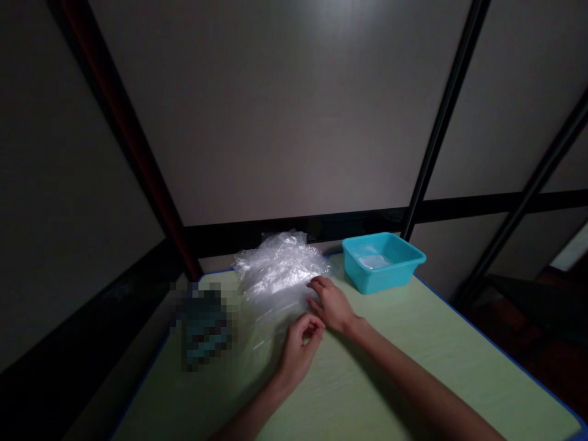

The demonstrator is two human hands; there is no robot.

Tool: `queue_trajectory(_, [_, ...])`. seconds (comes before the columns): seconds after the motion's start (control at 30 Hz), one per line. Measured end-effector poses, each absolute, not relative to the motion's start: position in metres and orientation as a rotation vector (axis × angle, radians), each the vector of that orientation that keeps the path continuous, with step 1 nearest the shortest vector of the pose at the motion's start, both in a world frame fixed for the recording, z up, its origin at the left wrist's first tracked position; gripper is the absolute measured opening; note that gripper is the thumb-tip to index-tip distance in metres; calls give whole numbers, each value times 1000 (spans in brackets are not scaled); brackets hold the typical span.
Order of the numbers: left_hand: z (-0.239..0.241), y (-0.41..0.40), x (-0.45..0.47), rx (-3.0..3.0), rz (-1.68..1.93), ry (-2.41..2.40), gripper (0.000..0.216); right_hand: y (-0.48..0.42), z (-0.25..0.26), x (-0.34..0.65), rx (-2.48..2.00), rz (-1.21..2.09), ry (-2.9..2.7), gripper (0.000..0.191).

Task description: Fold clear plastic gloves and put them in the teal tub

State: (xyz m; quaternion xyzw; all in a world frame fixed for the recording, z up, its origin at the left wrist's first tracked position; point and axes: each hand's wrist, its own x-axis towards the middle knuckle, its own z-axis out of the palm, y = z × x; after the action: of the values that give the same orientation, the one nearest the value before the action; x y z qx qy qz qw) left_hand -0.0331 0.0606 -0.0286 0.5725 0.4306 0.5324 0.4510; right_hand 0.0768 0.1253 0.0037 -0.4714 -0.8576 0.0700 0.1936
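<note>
A heap of clear plastic bags (280, 269) lies spread over the far middle of the table. At its near right edge is my right hand (334, 305), with thumb and fingers apart and the fingertips at the plastic. Just below it, closer to me, my left hand (298, 349) is curled, thumb and fingertips brought together in a pinch. Whatever may be between those fingertips is too small and dim to make out. Thin clear plastic stretches from the heap toward the left hand.
A turquoise plastic basin (383, 278) stands at the back right, with something clear and pale inside. On the left of the light green table (349, 392) is a pixelated stack (206, 327). Large wardrobe panels (298, 122) rise directly behind the table.
</note>
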Motion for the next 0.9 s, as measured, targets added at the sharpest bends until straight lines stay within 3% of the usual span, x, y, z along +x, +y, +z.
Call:
queue_trajectory(0.17, [-29,59,-33,1494,1392,1115,7,145,-20,36,-1307,267,-2367,61])
queue_trajectory(0.43, [-28,57,-33,1522,1385,1096,9,152,-34,31,-1131,485,-2313,24])
queue_trajectory(0.77, [-26,58,-36,1513,1376,1089,9,151,-23,38,-1010,952,-1730,52])
queue_trajectory(0.9, [-26,59,-36,1480,1392,1088,9,150,-11,43,-888,1191,-1585,49])
